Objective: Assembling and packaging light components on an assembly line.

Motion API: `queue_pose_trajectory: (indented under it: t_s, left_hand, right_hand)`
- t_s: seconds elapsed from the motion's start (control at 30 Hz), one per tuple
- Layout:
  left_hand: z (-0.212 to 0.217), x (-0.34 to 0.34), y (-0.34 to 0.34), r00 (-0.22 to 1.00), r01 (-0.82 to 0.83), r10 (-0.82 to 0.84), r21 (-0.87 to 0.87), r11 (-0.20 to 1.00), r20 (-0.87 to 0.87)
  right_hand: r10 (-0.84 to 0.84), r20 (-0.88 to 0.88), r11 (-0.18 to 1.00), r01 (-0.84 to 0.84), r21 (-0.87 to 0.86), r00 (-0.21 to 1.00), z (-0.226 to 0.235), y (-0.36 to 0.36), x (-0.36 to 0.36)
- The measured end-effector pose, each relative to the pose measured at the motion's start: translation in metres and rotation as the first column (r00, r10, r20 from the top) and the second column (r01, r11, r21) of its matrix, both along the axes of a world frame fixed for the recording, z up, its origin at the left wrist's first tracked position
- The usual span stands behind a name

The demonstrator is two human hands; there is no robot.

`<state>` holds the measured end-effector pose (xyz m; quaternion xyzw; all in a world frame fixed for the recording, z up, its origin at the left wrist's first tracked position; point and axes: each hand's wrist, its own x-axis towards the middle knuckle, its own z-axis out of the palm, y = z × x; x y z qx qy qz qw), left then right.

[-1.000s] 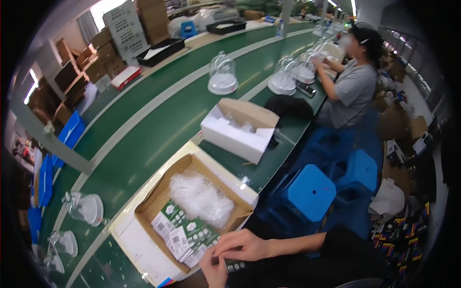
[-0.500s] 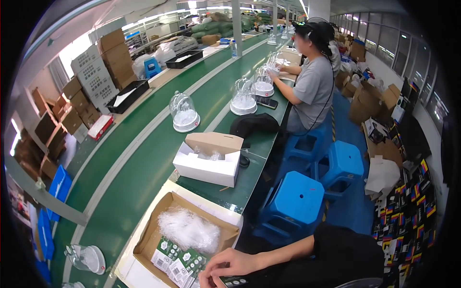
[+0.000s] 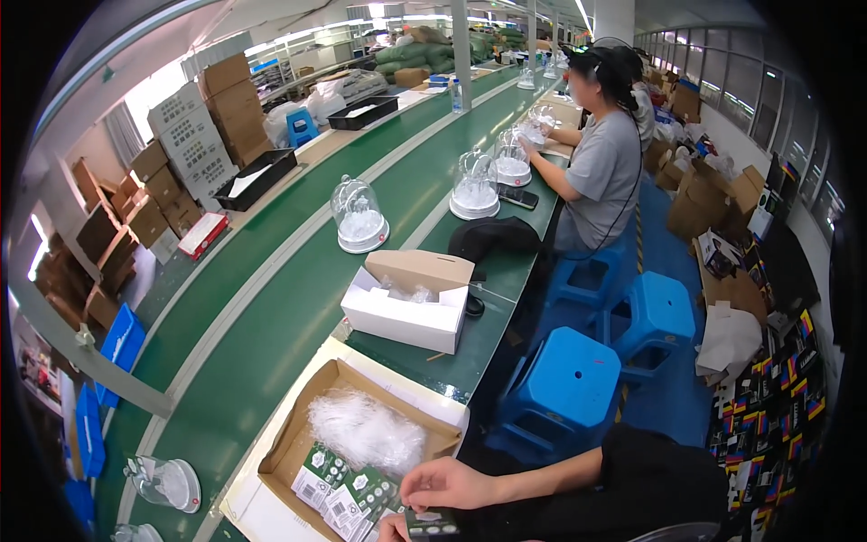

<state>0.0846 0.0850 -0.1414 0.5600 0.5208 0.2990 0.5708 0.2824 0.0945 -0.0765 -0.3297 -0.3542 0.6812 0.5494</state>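
At the bottom edge my right hand [image 3: 452, 483] reaches in from the right, fingers curled, over the near corner of an open cardboard box [image 3: 291, 443]. Just below it a small dark packet [image 3: 432, 522] is pinched between that hand and my left hand [image 3: 391, 529], of which only the top shows. The box holds a pile of green-and-white printed cards [image 3: 348, 492] and a bundle of clear plastic bags [image 3: 366, 432].
A white carton [image 3: 406, 312] with its flap up lies on the green conveyor table [image 3: 271, 298]. Clear domes [image 3: 359, 217] stand further along. Blue stools [image 3: 564, 384] line the aisle. A seated co-worker [image 3: 601, 167] works at the belt. Stacked cartons [image 3: 185, 135] are at left.
The view has swung up along the line, so the box and my hands have slid to the bottom edge. My right hand stays over the box corner.
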Motion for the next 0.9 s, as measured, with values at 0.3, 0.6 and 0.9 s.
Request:
queue_pose_trajectory:
  t_s: [0.3,0.6,0.9]
  left_hand:
    - [0.074,0.046,-0.005,0.976,-0.192,0.212,0.236,0.953,-0.059]
    - [0.056,0.042,-0.002,0.992,-0.092,0.116,0.376,0.922,-0.042]
    - [0.069,0.046,-0.001,0.972,-0.189,0.232,0.468,0.864,-0.037]
  right_hand:
    - [0.028,0.114,0.999,-0.024,-0.029,0.993,0.009,-0.003,0.005]
    - [-0.022,0.252,0.997,0.002,0.077,0.968,0.021,-0.011,0.002]
    - [-0.037,0.351,0.999,0.024,0.043,0.936,0.02,-0.009,0.006]
